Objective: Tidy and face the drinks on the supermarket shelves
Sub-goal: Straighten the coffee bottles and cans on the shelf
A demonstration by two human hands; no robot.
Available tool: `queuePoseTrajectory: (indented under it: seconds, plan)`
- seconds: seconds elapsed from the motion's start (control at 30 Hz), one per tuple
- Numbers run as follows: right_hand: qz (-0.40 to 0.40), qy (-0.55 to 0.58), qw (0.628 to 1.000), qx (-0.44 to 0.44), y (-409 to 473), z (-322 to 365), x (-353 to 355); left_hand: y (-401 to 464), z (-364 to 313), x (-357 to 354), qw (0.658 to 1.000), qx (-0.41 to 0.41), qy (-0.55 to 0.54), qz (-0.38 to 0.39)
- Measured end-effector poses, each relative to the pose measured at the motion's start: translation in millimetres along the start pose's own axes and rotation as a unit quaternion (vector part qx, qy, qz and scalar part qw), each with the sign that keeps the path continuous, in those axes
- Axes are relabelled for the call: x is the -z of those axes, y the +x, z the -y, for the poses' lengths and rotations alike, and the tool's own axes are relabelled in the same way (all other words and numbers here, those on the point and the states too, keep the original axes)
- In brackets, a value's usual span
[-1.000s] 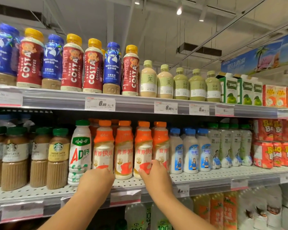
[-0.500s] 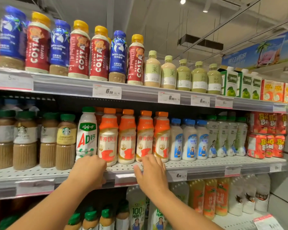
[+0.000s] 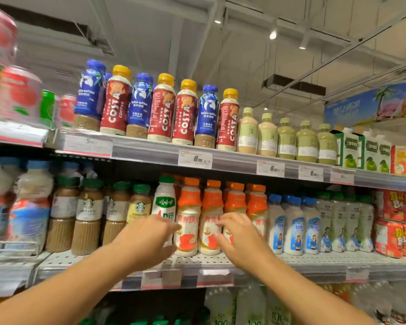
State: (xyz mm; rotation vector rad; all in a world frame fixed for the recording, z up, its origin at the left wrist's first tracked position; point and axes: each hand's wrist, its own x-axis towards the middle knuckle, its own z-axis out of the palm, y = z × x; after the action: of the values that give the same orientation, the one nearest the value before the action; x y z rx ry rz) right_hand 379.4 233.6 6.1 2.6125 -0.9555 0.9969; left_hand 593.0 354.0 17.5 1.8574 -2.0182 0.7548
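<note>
Two-tier shelving, drinks on both. Middle shelf (image 3: 314, 260), white perforated deck, holds from left: blurred white bottles, brown Starbucks bottles (image 3: 88, 216) with green caps, one white AD bottle (image 3: 165, 202) with green cap, orange-capped bottles (image 3: 188, 216) in a row, blue-capped milk bottles (image 3: 293, 227), pale green-capped bottles, red multipacks (image 3: 396, 221). Top shelf (image 3: 239, 158) holds red Costa bottles (image 3: 114, 102) alternating with blue Luckin bottles (image 3: 206, 113), then pale green tea bottles (image 3: 286, 139), green cartons (image 3: 349, 148). All bottles stand upright, long axis vertical, labels facing out. Left hand (image 3: 148, 238) reaches at the foot of the AD bottle, fingers extended and motion-blurred, touching the first orange-capped bottle; no curl round it visible. Right hand (image 3: 238, 238), fingers spread and relaxed, lies against the third orange-capped bottle, covering its lower half. Far left cans and bottles smeared by blur. Lower shelf bottles cut off by frame edge. Price tags (image 3: 195, 158) partly legible.
</note>
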Motion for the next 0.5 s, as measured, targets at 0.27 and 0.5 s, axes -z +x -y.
queuePoseTrajectory:
  seconds: [0.27, 0.5]
  plan:
    - [-0.152, -0.066, 0.983, 0.078, 92, 50, 92, 38, 75, 106, 0.957, 0.035, 0.149, -0.248]
    - [-0.174, -0.097, 0.979, 0.032, 120, 45, 70, 45, 105, 97, 0.958, 0.079, 0.167, -0.221]
